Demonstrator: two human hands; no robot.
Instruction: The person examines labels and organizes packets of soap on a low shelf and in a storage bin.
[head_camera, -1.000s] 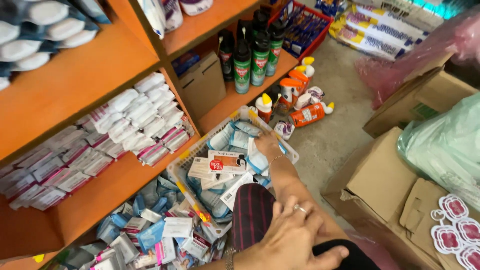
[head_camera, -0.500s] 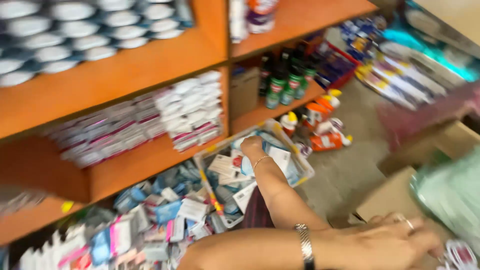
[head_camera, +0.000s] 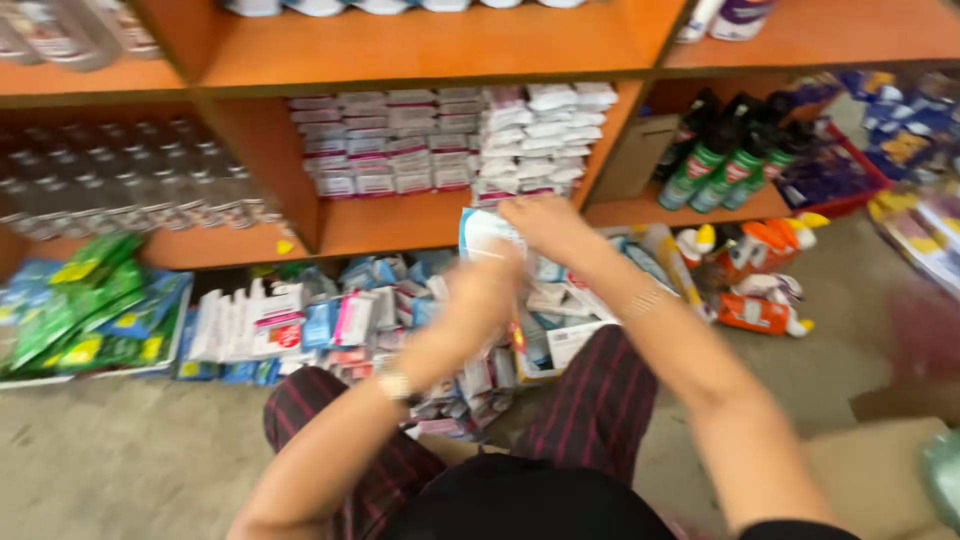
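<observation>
Holding a small blue and white packet (head_camera: 487, 232) up in front of the orange shelf (head_camera: 400, 222), the person's right hand (head_camera: 545, 220) grips its top edge. The left hand (head_camera: 485, 290) is blurry, just under the packet; its fingers cannot be made out. More packets fill a box (head_camera: 560, 335) on the floor below.

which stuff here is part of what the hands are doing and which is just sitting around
In hand:
- left hand and right hand, both on a blurred white and blue packet
- box of similar packets on the floor under the hands

Lying about:
- green spray cans on the low shelf
- orange bottles on the floor
- stacked white packs on the shelf
- green packets at left
</observation>
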